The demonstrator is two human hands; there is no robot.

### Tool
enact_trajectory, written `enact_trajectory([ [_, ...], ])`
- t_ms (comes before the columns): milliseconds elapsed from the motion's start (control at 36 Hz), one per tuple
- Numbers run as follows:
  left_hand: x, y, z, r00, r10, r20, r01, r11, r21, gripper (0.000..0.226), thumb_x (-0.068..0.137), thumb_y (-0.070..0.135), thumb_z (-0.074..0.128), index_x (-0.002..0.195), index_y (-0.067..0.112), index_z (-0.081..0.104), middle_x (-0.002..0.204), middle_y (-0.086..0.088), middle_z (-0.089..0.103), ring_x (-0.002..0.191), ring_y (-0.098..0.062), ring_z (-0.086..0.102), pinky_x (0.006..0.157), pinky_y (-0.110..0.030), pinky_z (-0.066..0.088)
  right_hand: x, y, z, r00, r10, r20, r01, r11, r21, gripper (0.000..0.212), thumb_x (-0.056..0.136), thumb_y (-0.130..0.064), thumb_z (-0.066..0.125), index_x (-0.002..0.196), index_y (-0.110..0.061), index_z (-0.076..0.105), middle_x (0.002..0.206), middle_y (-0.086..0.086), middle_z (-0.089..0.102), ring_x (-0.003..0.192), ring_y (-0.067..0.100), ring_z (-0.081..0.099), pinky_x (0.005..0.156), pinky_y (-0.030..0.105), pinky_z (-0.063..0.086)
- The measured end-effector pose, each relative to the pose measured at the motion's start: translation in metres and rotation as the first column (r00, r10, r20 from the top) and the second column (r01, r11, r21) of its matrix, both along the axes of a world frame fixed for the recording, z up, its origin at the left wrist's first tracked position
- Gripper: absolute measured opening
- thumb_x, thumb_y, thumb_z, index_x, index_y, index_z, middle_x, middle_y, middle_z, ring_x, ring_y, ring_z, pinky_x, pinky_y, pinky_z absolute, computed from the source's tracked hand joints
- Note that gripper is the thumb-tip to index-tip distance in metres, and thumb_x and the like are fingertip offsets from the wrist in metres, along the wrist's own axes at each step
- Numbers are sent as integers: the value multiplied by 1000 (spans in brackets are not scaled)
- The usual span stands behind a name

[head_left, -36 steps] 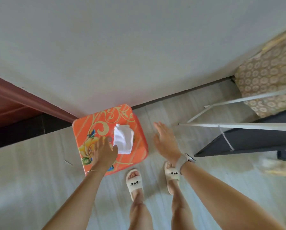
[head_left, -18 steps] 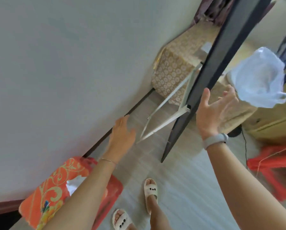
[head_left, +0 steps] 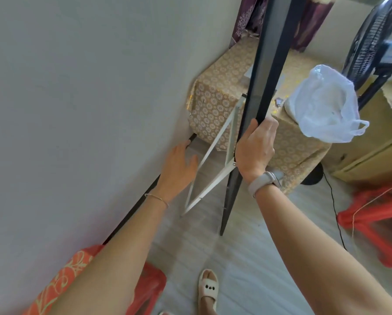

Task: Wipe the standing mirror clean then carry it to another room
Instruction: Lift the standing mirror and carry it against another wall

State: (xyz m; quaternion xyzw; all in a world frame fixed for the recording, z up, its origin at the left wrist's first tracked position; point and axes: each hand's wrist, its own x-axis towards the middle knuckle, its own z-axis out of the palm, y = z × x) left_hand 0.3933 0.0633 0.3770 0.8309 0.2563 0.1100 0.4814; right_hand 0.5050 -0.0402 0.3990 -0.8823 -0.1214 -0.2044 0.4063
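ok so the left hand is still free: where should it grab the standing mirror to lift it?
Probably the dark frame edge opposite the right hand, coming in from the wall side. The standing mirror is tall, narrow and leaning, so a grip on both long edges should steady it. The left hand is open beside the white support leg, which looks too thin and hinged to carry by.
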Motion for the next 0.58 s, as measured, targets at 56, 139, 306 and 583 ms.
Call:
enact_trajectory([
  [56,14,0,3,1000,0,10,0,1000,11,47,95,19,45,139,10,31,139,-11,40,125,-22,41,103,-24,30,8,-10,5,999,-33,-24,34,999,41,34,98,-20,28,125,-3,39,120,13,48,105,29,50,73,37,38],
  [139,38,-2,12,999,-14,36,12,998,59,41,95,14,44,135,8,37,134,-14,45,120,-25,44,88,-14,29,24,-25,12,991,-119,-56,125,986,111,35,98,-17,26,125,1,38,122,17,48,111,30,47,88,41,39],
  [306,102,-5,31,1000,14,23,-13,1000,-19,44,97,20,41,138,10,32,141,-13,40,126,-25,43,98,-28,35,75,-53,26,969,-216,-119,240,934,264,38,98,-28,27,119,1,38,115,17,51,105,31,51,89,39,44],
  [583,213,3,45,999,16,50,-3,969,-248,45,98,29,34,139,12,31,136,-16,46,121,-28,48,105,-43,40,137,-67,46,962,-247,-119,272,920,283,27,98,-27,31,105,-2,40,96,7,48,81,20,46,75,28,45],
])
